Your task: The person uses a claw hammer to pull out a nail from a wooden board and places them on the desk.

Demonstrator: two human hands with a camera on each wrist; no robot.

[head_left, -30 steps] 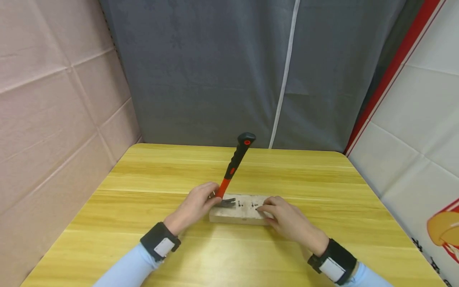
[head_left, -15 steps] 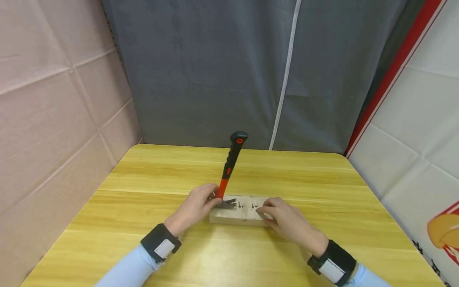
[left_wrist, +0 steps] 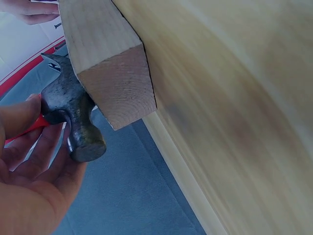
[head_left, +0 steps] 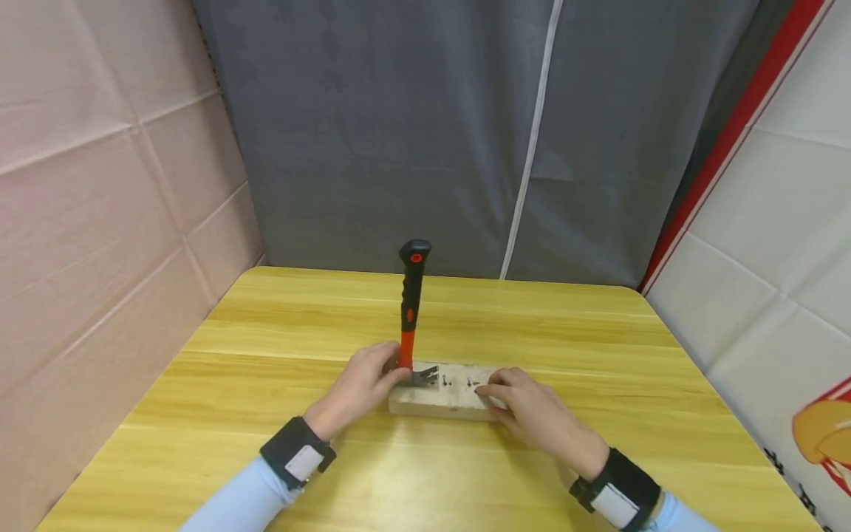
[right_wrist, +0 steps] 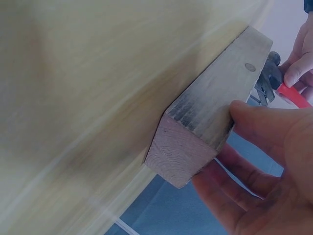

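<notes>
The hammer point(head_left: 411, 310) stands nearly upright, its handle rising straight up from the left end of the wood block point(head_left: 444, 400), its claw on the block's top among the nails point(head_left: 459, 382). The left hand point(head_left: 364, 386) has its fingers clenched around the handle just above the head. The right hand point(head_left: 528, 410) grips the block's right end on the bench point(head_left: 266, 347), thumb on the near face.

Nails point(head_left: 459, 382) on the block point(head_left: 442, 399) are too small to count. The left hand point(head_left: 364, 384) hides the hammer point(head_left: 411, 310) head's near end.
</notes>
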